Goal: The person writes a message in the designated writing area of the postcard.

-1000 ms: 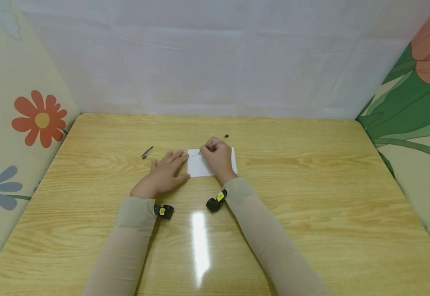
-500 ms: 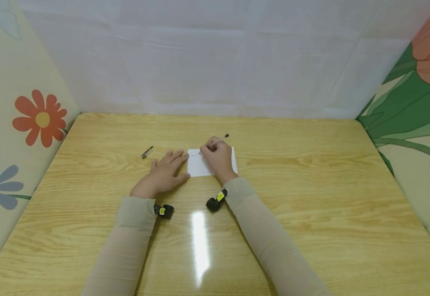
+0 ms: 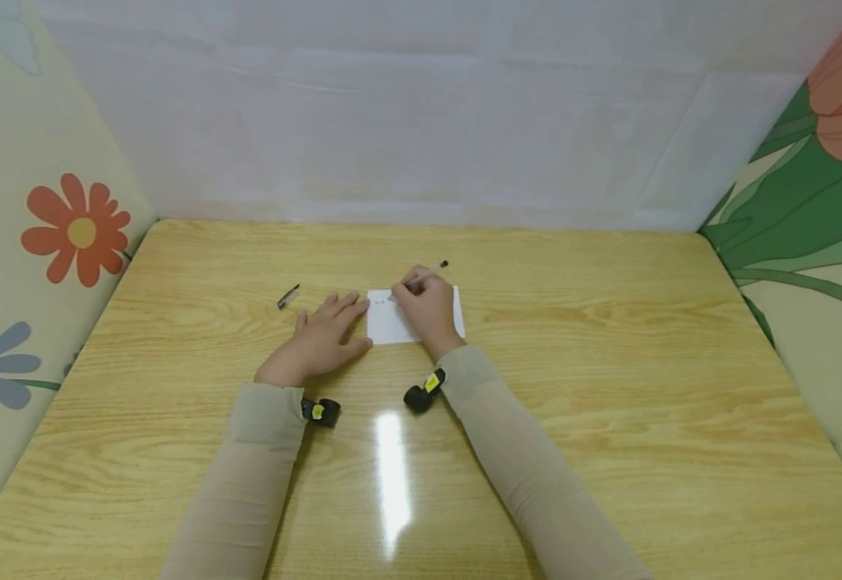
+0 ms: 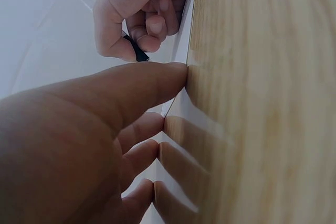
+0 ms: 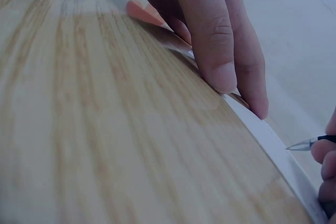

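Two flowered panels (image 3: 10, 137), white backdrop (image 3: 391, 121), paper (image 3: 388, 325) on glossy wood-grain table (image 3: 645, 362).

The table (image 3: 645, 362) has a glossy, pale wood-grain top with rounded far corners and a bright streak of reflected light running toward its near side. A small white sheet of paper (image 3: 390, 326) lies on it, about midway between the left and right edges and nearer the far edge. A black and clear pen cap (image 3: 288, 297) lies aslant, toward the left edge from the paper.

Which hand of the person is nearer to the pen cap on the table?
Left. The left hand is just right of the pen cap, without touching; the right hand is farther right, holding the pen over the paper.
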The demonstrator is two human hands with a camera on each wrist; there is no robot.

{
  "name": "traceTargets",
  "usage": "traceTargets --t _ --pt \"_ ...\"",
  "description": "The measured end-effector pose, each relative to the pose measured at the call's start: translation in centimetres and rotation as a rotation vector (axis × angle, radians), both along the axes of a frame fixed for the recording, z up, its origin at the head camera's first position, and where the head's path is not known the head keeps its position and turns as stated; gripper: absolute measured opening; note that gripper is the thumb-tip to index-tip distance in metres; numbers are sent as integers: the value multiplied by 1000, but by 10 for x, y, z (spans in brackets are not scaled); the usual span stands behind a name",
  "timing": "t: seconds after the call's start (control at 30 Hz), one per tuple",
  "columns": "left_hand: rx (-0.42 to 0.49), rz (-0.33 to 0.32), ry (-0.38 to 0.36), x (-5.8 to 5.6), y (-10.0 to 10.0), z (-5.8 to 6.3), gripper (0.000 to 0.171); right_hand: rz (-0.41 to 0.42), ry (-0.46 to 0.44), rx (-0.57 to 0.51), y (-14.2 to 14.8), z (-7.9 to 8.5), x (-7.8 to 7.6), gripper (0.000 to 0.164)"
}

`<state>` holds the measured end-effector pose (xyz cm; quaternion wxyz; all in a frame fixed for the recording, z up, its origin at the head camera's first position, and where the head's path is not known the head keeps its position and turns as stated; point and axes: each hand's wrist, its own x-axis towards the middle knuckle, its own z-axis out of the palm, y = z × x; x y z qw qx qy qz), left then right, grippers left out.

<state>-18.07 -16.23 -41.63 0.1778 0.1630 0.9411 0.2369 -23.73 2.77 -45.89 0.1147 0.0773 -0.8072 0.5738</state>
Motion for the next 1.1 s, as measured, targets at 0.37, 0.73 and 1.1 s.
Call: traceTargets --t 0.37,0.73,1.1 --pt "-2 6 0 -2 0 0 70 1 -13 -6 0 0 -1 14" --pt "-5 3 -3 -2 0 1 70 3 4 -26 -1 0 -1 14" --pt "-6 10 1 0 0 0 70 7 -22 -20 -1 0 0 14"
